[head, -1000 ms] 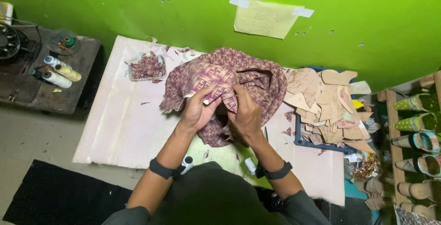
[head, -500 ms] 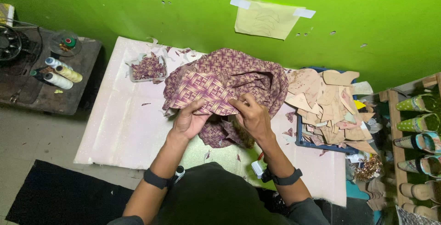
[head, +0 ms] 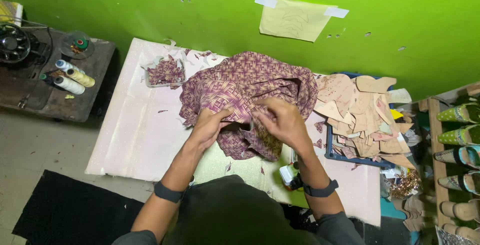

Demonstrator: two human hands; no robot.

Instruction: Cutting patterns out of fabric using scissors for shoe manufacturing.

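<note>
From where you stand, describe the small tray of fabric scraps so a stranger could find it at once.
Start at the pale pink work board against the green wall. Near its far left corner, left of the big purple woven cloth that both hands grip, sits the small clear tray. It alone holds loose purple offcuts, unlike the tan pattern pieces to the right.

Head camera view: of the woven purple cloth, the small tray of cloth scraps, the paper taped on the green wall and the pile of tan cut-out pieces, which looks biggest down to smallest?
1. Woven purple cloth
2. Pile of tan cut-out pieces
3. Paper taped on the wall
4. Tray of cloth scraps
</note>
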